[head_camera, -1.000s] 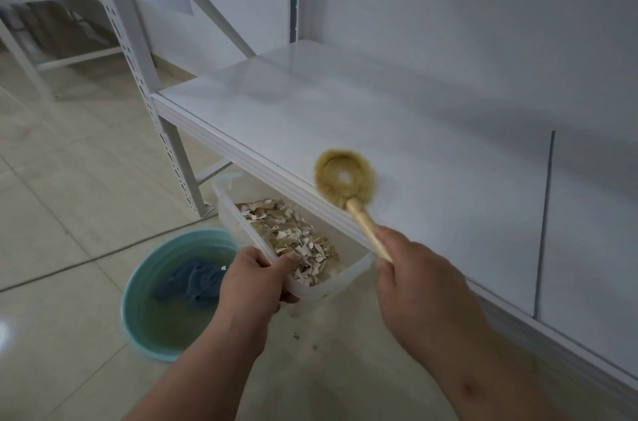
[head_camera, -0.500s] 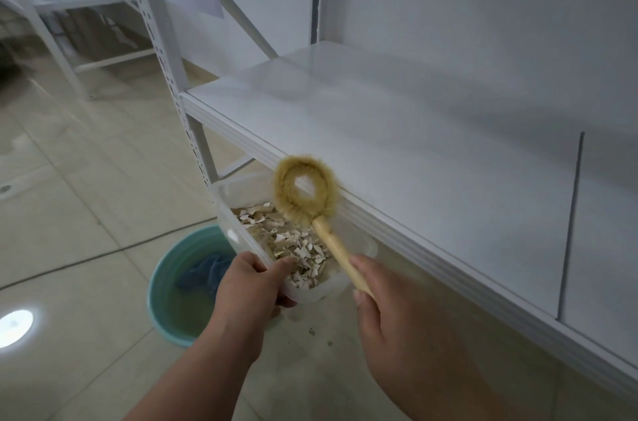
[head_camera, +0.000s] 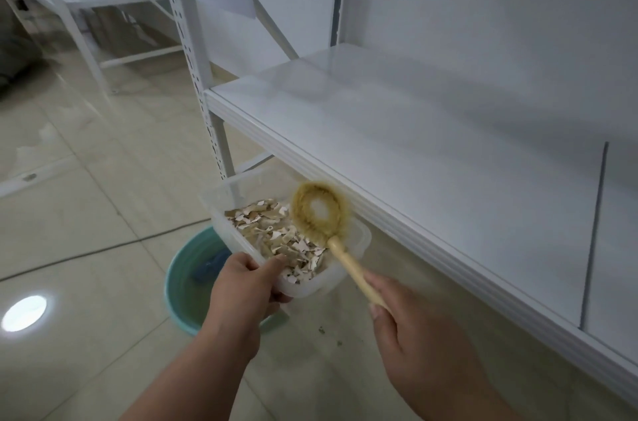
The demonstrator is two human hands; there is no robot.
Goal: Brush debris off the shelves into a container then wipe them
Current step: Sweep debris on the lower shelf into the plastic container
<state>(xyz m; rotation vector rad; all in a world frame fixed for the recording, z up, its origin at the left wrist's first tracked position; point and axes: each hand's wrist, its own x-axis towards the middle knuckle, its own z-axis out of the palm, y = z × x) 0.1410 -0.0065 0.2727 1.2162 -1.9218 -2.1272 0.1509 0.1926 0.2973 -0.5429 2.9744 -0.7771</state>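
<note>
The left hand [head_camera: 243, 286] is gripping the clear plastic container [head_camera: 340, 249] of pale debris [head_camera: 276, 234] below the white shelf [head_camera: 414, 151]; right-hand [head_camera: 419, 334] fingers are holding the round straw brush [head_camera: 321, 211]. Tilting the container risks spilling debris.

dim, soft indoor light, a round lamp glare on the glossy floor [head_camera: 86, 179], wide-angle bending at the edges.

- left hand [head_camera: 243, 284] grips the near corner of a clear container [head_camera: 324, 279] full of pale debris [head_camera: 276, 234]
- right hand [head_camera: 419, 327] holds a wooden brush [head_camera: 322, 213], round head over the container, just below the white shelf [head_camera: 397, 130] edge
- teal basin [head_camera: 183, 286] on the floor underneath, something blue in it
</note>
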